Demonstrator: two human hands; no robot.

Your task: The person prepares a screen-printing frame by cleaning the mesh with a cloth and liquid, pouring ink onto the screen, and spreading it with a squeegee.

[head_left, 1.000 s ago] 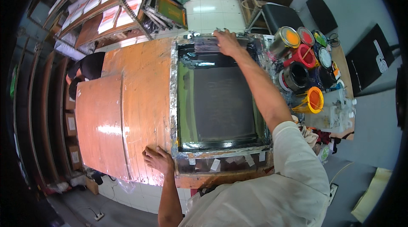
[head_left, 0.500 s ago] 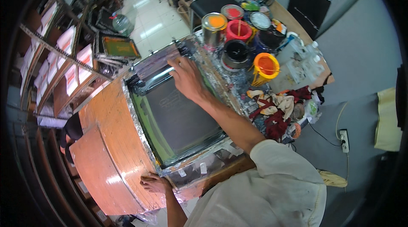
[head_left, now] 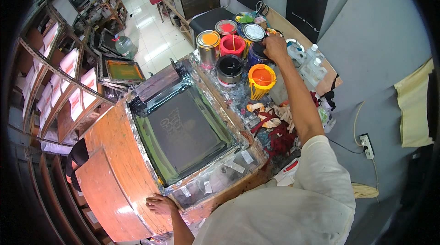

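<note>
Far left: shelving rack [head_left: 73, 79] with stacked white sheets [head_left: 68, 64]. Below it a dark shape by the table's edge, mostly cut off by the board; can't make it out.

Wooden tabletop [head_left: 114, 128] next. My left hand [head_left: 161, 204] lies on it, palm down, fingers loosely curled, gripping nothing, just beside the near corner of the screen frame [head_left: 144, 145]. Frame looks stiff, its mesh [head_left: 183, 130] taut and likely easy to harm; best held by the rim. Faint design on the mesh, too blurred to trace.

Squeegee [head_left: 158, 83] lies across the far end, unheld. Probably light and rigid, tacky near the ink; its upper edge should be the cleaner hold.

Right of the frame: black-ink tin [head_left: 229, 80], then yellow tub [head_left: 262, 90] of orange ink, drips down its wall. Behind the yellow tub stands the dark tub [head_left: 256, 59], my right hand [head_left: 276, 47] at its far right side. Fingertips hidden, so can't tell whether I'm grasping it or something behind. If full, it will be heavy, its rim slick; firmest hold is around the wall. Contents masked.

Last, clear bottles [head_left: 316, 71], bases partly hidden.
</note>
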